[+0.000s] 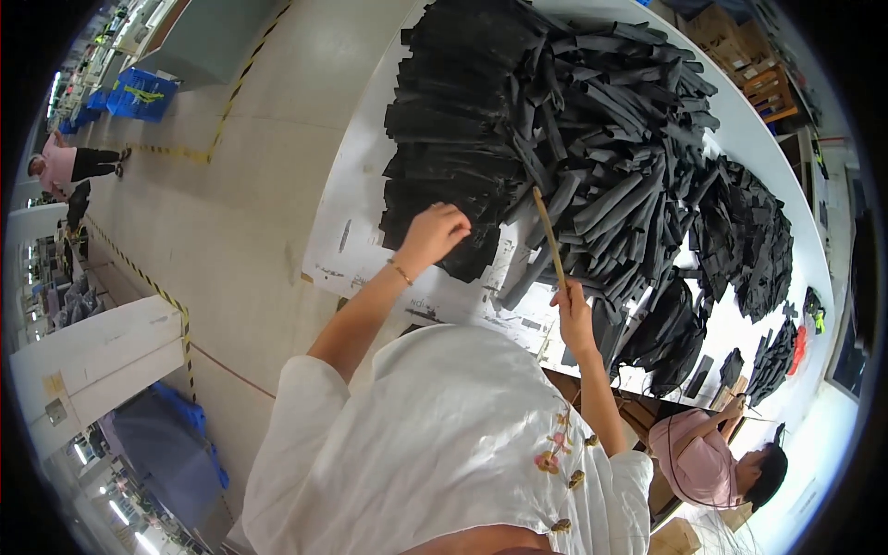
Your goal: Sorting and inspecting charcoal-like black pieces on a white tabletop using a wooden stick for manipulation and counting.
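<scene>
My left hand [435, 237] is over the near end of a neat row of overlapping black fabric strips [453, 120]. Its fingers are curled together, and whether anything is pinched in them is hidden. A thin tan wooden stick [549, 237] is gripped in my right hand [575, 319] by its near end. The stick's far end points away over a loose heap of black strips [615, 176]. Both groups of strips lie on a white table [356, 194], which shows dark smudges along its near edge.
More black pieces [749, 236] are piled farther right on the table. A person in pink [703, 453] works at the right side. Another person [69, 166] stands far left, near a blue crate [141, 94]. Yellow-black tape [139, 268] marks the floor.
</scene>
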Demonstrator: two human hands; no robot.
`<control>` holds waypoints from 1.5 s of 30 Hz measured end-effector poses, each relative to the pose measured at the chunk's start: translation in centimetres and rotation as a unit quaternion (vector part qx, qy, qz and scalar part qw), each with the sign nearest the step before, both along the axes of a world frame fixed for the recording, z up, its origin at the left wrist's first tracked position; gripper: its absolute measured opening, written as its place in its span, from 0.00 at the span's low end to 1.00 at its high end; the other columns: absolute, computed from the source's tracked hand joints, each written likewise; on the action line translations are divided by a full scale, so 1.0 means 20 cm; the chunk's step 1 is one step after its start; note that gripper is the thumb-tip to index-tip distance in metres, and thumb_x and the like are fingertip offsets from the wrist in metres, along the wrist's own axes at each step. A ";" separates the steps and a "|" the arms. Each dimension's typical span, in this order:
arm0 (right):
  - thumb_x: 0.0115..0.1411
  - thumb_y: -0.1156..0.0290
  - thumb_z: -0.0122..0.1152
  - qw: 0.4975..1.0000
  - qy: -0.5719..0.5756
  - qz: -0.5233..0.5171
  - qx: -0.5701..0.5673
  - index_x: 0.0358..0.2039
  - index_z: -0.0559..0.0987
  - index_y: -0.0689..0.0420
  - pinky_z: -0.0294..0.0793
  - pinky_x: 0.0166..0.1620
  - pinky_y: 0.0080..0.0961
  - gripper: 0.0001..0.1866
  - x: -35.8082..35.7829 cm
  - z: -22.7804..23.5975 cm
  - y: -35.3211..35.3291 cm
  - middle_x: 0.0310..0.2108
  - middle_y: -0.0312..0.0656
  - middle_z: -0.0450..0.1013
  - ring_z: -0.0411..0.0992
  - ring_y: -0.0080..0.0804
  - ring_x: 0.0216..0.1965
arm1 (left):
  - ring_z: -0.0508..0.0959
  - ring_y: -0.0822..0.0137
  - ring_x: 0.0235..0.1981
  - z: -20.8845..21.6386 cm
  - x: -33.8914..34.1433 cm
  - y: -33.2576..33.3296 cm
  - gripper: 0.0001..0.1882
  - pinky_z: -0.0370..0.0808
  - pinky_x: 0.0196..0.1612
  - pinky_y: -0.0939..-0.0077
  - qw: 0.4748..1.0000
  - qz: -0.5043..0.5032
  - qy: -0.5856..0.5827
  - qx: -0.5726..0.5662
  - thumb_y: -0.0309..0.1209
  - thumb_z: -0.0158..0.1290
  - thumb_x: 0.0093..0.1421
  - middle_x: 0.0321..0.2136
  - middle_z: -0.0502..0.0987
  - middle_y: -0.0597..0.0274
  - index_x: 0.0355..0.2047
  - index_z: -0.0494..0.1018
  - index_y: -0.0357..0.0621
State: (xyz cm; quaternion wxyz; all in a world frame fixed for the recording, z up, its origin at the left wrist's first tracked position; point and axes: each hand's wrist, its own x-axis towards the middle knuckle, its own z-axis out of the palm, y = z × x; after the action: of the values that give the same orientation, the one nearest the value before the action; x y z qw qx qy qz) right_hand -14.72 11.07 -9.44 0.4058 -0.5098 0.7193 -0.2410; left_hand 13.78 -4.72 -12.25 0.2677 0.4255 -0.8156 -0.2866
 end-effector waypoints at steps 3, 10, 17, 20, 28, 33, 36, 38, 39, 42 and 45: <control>0.65 0.72 0.46 1.000 0.002 -0.010 -0.006 0.43 0.68 0.60 0.68 0.31 0.25 0.09 0.04 -0.01 0.03 0.25 0.42 0.72 0.68 0.30 0.24 | 0.73 0.61 0.31 -0.06 -0.15 0.04 0.07 0.71 0.35 0.68 0.999 -0.020 -0.006 -0.030 0.32 0.61 0.47 0.25 0.72 0.65 0.23 0.73 0.47; 0.64 0.71 0.48 1.000 0.001 -0.020 -0.010 0.41 0.68 0.62 0.70 0.30 0.28 0.09 0.08 0.02 0.08 0.24 0.47 0.73 0.73 0.35 0.25 | 0.71 0.59 0.35 -0.15 -0.23 0.09 0.08 0.67 0.37 0.65 0.991 0.093 -0.072 -0.067 0.34 0.62 0.47 0.28 0.70 0.63 0.26 0.75 0.47; 0.58 0.67 0.59 0.992 -0.089 -0.059 -0.064 0.34 0.73 0.64 0.68 0.29 0.25 0.12 0.29 -0.15 -0.22 0.20 0.40 0.70 0.69 0.24 0.24 | 0.71 0.58 0.31 -0.06 -0.21 0.23 0.05 0.69 0.34 0.66 0.992 0.109 0.037 -0.053 0.28 0.61 0.47 0.25 0.71 0.62 0.24 0.75 0.44; 0.57 0.68 0.61 0.976 -0.180 -0.125 -0.019 0.32 0.74 0.66 0.66 0.26 0.24 0.12 0.44 -0.16 -0.38 0.18 0.35 0.67 0.66 0.23 0.20 | 0.71 0.58 0.29 -0.01 -0.22 0.31 0.07 0.69 0.32 0.67 0.989 0.068 0.103 -0.082 0.25 0.61 0.46 0.24 0.70 0.62 0.25 0.74 0.43; 0.57 0.71 0.61 0.928 -0.315 -0.195 -0.041 0.32 0.75 0.61 0.55 0.19 0.14 0.07 0.54 0.09 -0.43 0.16 0.27 0.63 0.57 0.12 0.16 | 0.76 0.59 0.44 0.08 -0.13 0.39 0.23 0.74 0.47 0.66 0.606 0.111 0.433 0.658 0.47 0.45 0.64 0.42 0.76 0.56 0.44 0.71 0.39; 0.61 0.69 0.57 0.962 -0.186 -0.128 -0.156 0.42 0.74 0.64 0.62 0.25 0.15 0.13 0.58 0.18 -0.37 0.19 0.31 0.66 0.62 0.16 0.21 | 0.76 0.60 0.45 0.12 -0.19 0.05 0.14 0.74 0.50 0.62 0.481 0.168 0.689 0.515 0.34 0.42 0.67 0.42 0.75 0.56 0.47 0.68 0.37; 0.67 0.69 0.45 0.980 -0.156 -0.050 -0.114 0.44 0.74 0.62 0.55 0.22 0.15 0.13 0.42 0.27 -0.22 0.20 0.29 0.65 0.57 0.14 0.19 | 0.77 0.61 0.43 0.10 -0.07 -0.12 0.14 0.75 0.50 0.64 0.478 0.154 0.725 0.471 0.32 0.43 0.67 0.41 0.76 0.57 0.47 0.68 0.36; 0.66 0.71 0.47 0.990 -0.079 0.006 -0.114 0.43 0.75 0.64 0.57 0.23 0.15 0.12 0.33 0.28 -0.10 0.17 0.32 0.65 0.57 0.14 0.18 | 0.77 0.62 0.43 0.16 -0.03 -0.19 0.14 0.76 0.49 0.66 0.491 0.203 0.713 0.458 0.32 0.45 0.66 0.41 0.76 0.57 0.46 0.68 0.35; 0.66 0.71 0.47 0.990 -0.080 0.009 -0.118 0.43 0.75 0.64 0.57 0.23 0.15 0.12 0.32 0.31 -0.06 0.17 0.32 0.65 0.57 0.14 0.18 | 0.77 0.62 0.43 0.17 -0.02 -0.21 0.14 0.76 0.49 0.66 0.492 0.202 0.715 0.454 0.32 0.45 0.66 0.41 0.76 0.57 0.46 0.68 0.35; 0.65 0.72 0.49 0.994 -0.040 0.029 -0.093 0.43 0.76 0.64 0.59 0.23 0.16 0.12 0.32 0.34 0.00 0.16 0.32 0.65 0.60 0.15 0.19 | 0.78 0.62 0.42 0.17 0.01 -0.23 0.14 0.76 0.48 0.66 0.499 0.198 0.714 0.450 0.32 0.47 0.65 0.41 0.76 0.57 0.46 0.69 0.35; 0.65 0.72 0.49 0.996 -0.017 0.039 -0.082 0.42 0.76 0.64 0.60 0.22 0.17 0.11 0.33 0.37 -0.02 0.17 0.34 0.67 0.61 0.15 0.18 | 0.78 0.62 0.42 0.19 0.01 -0.22 0.14 0.77 0.48 0.66 0.513 0.193 0.706 0.449 0.32 0.47 0.65 0.40 0.76 0.56 0.45 0.69 0.35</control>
State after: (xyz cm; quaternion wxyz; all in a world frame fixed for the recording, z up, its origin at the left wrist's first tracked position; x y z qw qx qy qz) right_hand -8.02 10.66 -1.98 0.3836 -0.5649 0.6698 -0.2918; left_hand 14.02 -9.19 -8.54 0.5774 0.2931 -0.0188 -0.7618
